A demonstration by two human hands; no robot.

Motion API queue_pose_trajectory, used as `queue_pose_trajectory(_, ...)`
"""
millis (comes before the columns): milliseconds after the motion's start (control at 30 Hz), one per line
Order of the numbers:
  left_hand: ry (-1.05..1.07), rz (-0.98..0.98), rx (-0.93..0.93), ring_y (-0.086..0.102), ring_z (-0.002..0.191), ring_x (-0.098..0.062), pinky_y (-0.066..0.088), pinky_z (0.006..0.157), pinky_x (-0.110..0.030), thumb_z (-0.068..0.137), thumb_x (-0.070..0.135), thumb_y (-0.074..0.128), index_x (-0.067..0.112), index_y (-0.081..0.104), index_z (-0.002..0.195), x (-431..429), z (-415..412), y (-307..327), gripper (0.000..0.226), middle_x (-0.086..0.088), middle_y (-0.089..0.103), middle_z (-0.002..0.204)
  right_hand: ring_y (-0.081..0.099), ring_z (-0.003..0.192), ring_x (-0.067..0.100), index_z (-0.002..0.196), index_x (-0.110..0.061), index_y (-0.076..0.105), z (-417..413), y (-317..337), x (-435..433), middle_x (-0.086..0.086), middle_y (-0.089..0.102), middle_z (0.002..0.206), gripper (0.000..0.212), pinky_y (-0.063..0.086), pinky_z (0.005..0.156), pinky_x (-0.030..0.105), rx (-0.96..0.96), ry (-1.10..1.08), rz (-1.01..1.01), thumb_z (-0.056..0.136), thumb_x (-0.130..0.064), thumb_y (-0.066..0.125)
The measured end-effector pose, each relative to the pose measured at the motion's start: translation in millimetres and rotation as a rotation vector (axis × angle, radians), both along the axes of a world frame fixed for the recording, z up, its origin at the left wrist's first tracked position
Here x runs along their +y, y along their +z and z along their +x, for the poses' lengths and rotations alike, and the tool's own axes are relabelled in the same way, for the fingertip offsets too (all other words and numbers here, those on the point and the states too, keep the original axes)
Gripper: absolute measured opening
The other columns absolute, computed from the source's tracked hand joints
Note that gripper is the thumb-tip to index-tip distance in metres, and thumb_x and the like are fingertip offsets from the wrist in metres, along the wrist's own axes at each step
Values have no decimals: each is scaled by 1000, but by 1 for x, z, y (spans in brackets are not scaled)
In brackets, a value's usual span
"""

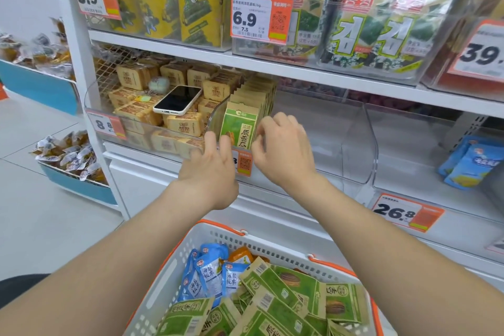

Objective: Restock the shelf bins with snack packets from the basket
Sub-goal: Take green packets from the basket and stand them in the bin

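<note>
Both hands reaching over the basket to a clear bin
Nearest, the basket is holding green packets and blue packets (all jumbled). Beyond it, the left hand is spreading straight fingers against the clear bin, and the right hand is curling its fingers beside the front packet standing inside; whether it is gripping, I cannot tell.

We logged the basket below the shelf, packets lying in it. Middle shelf: a phone on biscuit packs in the left bin; right of it, upright seed packets in a row, our left hand and right hand before them.
</note>
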State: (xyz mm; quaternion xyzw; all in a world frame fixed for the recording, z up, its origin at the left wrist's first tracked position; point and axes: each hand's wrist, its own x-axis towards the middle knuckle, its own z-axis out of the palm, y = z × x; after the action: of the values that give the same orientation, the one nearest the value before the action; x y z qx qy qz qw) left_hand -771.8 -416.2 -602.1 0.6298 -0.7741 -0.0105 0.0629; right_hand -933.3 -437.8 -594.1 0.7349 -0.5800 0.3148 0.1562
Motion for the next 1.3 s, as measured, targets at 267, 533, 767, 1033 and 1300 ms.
queue_pose_trajectory(267, -135, 330, -250, 57, 120, -37, 45, 86, -41, 104, 38, 48, 17, 46, 134, 39, -21, -27, 37, -12, 50, 136, 55, 76, 34, 92, -16, 65, -26, -32, 91, 5, 52, 79, 11, 42, 63, 33, 552, 131, 734, 88, -22, 56)
queue_pose_trajectory(533, -347, 663, -457, 65, 118, -27, 57, 94, -42, 99, 17, 46, 18, 58, 142, 72, -50, -79, 45, -8, 57, 145, 65, 89, 28, 133, -11, 54, -46, -145, 141, 6, 64, 103, 48, 59, 76, 38, 703, 273, 1201, 96, -42, 63)
queue_pose_trajectory(767, -379, 708, -432, 61, 99, -25, 49, 70, -33, 101, 3, 40, 15, 53, 146, 86, -58, -76, 48, -10, 57, 144, 65, 99, 33, 155, -7, 27, -30, -183, 187, 12, 62, 124, 109, 61, 77, 45, 588, 205, 1179, 81, -77, 63)
queue_pose_trajectory(1033, -330, 649, -398, 47, 72, -22, 36, 61, -30, 104, 21, 44, 15, 58, 96, 76, -53, -68, 17, -4, 57, 93, 62, 79, 20, 127, -9, 44, -19, -154, 180, -1, 58, 92, 82, 55, 61, 34, 183, 35, 1192, 76, -69, 67)
queue_pose_trajectory(1300, 59, 700, 81, 77, 71, -37, 64, 67, -44, 108, 50, 36, -4, 44, 123, 64, -46, -36, 56, -20, 74, 93, 64, 77, 16, 110, -23, 33, 1, -114, 153, -1, 60, 95, 74, 51, 55, 36, -616, -105, 815, 62, -64, 72)
